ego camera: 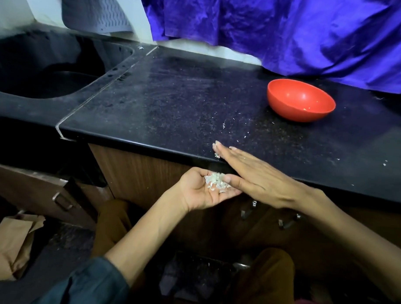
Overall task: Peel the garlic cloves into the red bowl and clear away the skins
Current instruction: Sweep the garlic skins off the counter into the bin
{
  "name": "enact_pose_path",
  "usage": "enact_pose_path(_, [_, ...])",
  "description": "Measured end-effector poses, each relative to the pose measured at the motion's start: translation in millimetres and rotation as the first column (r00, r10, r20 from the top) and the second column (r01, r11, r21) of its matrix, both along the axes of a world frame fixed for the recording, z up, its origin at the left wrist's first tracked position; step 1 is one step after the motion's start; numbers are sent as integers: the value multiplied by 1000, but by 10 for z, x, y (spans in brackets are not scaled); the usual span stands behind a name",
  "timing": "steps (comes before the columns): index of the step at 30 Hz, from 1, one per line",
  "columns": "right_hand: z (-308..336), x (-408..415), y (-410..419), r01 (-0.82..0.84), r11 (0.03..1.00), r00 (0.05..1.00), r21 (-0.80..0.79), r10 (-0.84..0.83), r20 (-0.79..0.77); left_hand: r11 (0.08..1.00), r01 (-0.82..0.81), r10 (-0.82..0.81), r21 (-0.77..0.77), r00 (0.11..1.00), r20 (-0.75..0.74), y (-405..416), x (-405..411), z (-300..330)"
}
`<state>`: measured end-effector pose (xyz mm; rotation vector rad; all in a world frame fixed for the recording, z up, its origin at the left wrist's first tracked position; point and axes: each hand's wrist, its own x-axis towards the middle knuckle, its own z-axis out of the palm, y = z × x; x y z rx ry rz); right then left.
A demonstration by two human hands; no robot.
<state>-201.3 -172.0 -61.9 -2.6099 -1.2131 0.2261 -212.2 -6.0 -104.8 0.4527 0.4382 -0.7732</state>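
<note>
Nearest, a dark sleeve [92, 284] is being shown at the lower left, with the left forearm reaching up from it. The left hand [205, 190] is being held palm up just below the near edge of the black counter [174, 101], its fingers loosely cupped, and a small heap of garlic skins [216, 181] is being carried in the palm. The skins are being seen as thin, pale, whitish-green flakes, curled and papery, lying in a loose pile.

Just to the right, the right hand [251, 174] is being laid flat with straight fingers held together, its outer edge being pressed on the counter's near edge; its fingertips are lying on the counter top and its thumb is touching the heap in the left palm. A few more flakes [217, 155] are being caught at the counter's edge beside the fingers. Nothing is being gripped by this hand.

Farther back, scattered white specks are being shown on the dusty counter surface. Beyond them, to the right, the red bowl [301, 100] is being seen upright on the counter, well apart from both hands; a few pale bits are lying inside it, too small to identify. At the far left a dark sink [50, 73] is being shown, and along the far wall a blue cloth [290, 30] is hanging.
</note>
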Motion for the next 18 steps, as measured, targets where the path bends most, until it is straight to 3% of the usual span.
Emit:
enact_pose_path(4, [172, 70, 2, 83, 963, 984, 258, -37, -176, 997, 11, -12, -76, 1000, -22, -5, -9, 11])
enact_pose_path(7, [231, 527, -33, 237, 917, 958, 322, -166, -234, 995, 11, -17, -100, 998, -56, 7, -13, 5])
enact_pose_path(11, [129, 1210, -41, 376, 913, 917, 157, -343, -202, 996, 9, -14, -91, 998, -53, 13, -10, 3])
enact_pose_path(15, [-72, 1635, 120, 340, 940, 940, 12, -340, 29, 996, 19, -21, -86, 999, -27, 14, -16, 1])
enact_pose_path(18, [-34, 1775, 306, 339, 939, 940, -65, -334, 70, 995, 5, -8, -99, 1000, -30, 15, -4, -1])
